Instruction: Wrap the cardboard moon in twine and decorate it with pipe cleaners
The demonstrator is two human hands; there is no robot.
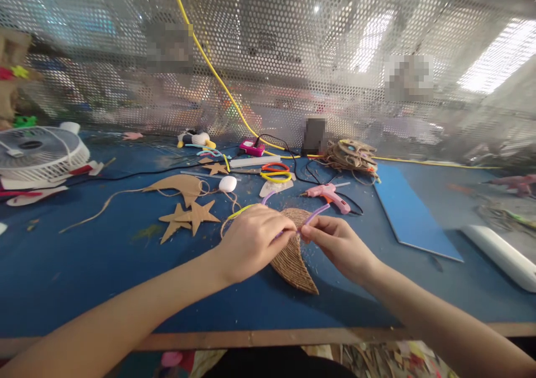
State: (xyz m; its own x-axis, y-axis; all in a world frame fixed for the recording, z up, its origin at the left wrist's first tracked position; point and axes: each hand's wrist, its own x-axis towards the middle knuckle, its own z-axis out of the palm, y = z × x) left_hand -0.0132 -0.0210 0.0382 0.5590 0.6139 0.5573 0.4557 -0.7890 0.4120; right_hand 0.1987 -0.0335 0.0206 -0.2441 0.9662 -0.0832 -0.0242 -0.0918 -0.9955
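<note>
Bright glare through the mesh (pixel 272 60) — soft shadows, stretched, blurry edges.

No text or number is legible anywhere.

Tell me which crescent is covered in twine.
The nearer crescent, right of the cardboard stars: rows of brown twine cover it. The farther crescent, behind the stars, shows plain cardboard.

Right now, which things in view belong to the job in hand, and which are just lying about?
Apparently in the job:
purple strip, in the right hand
twine-wrapped crescent, partly beneath the left hand

Lying about, untouched:
pink glue gun
scissors
cardboard stars
blue board
fan
</note>
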